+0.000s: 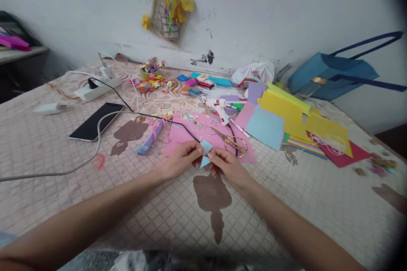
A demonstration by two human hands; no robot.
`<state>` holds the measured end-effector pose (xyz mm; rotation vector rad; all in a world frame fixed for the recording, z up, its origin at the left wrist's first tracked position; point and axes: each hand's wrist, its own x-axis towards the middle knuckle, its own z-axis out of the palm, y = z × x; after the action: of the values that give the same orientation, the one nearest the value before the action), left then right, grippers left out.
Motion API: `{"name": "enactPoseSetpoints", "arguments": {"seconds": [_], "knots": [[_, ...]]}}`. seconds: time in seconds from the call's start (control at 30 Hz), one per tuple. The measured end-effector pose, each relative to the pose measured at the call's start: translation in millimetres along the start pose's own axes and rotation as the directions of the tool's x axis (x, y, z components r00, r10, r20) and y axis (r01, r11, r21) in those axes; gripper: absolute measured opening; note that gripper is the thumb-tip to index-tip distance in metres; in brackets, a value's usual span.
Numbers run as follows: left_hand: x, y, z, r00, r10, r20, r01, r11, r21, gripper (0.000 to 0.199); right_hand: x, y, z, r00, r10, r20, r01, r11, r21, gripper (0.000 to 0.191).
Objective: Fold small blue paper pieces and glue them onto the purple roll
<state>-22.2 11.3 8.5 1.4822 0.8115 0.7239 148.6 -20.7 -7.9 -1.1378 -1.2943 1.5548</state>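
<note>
A small piece of light blue paper (206, 147) is pinched between both my hands, above the near edge of a pink sheet (181, 133). My left hand (183, 159) closes its thumb and fingers on the paper's left side. From the right, my right hand (227, 166) grips it with thumb and forefinger, and a pointed corner hangs below. Whether it is folded or in two pieces I cannot tell. Gold-handled scissors (233, 140) lie just beyond my right hand. Behind them a white hot glue gun (219, 110) rests among paper scraps.
To the left lie a rolled purple paper tube (151, 139), a phone (97, 122) and a power strip (97, 89) with trailing cables. Coloured sheets (280, 114) are stacked at the right, near a blue bag (330, 74). A small flower pot (149, 72) stands at the back.
</note>
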Motion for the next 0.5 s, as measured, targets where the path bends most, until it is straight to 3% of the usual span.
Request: {"name": "enactPoseSetpoints", "arguments": {"seconds": [0.1,0.2,0.37,0.5], "knots": [[-0.5,0.9,0.7,0.998,-0.06,0.019,0.059,0.997,0.049,0.04,1.2,1.0,-2.4,0.997,-0.063,-0.046,0.06,0.996,-0.072,0.03],[-1.4,-0.6,2.4,0.992,-0.094,0.085,0.094,0.996,-0.003,0.038,1.0,0.3,-3.4,0.996,-0.081,-0.044,0.075,0.989,-0.124,0.03],[-0.9,-4.7,3.4,0.994,-0.048,0.102,0.056,0.995,-0.081,0.033,-0.7,-1.4,-2.4,0.997,-0.081,0.018,0.083,0.992,-0.095,0.036],[-0.1,-5.8,2.8,0.994,-0.059,0.089,0.068,0.993,-0.098,0.031,-1.2,-0.5,-2.2,0.994,-0.105,0.025,0.107,0.984,-0.145,0.03]]}}
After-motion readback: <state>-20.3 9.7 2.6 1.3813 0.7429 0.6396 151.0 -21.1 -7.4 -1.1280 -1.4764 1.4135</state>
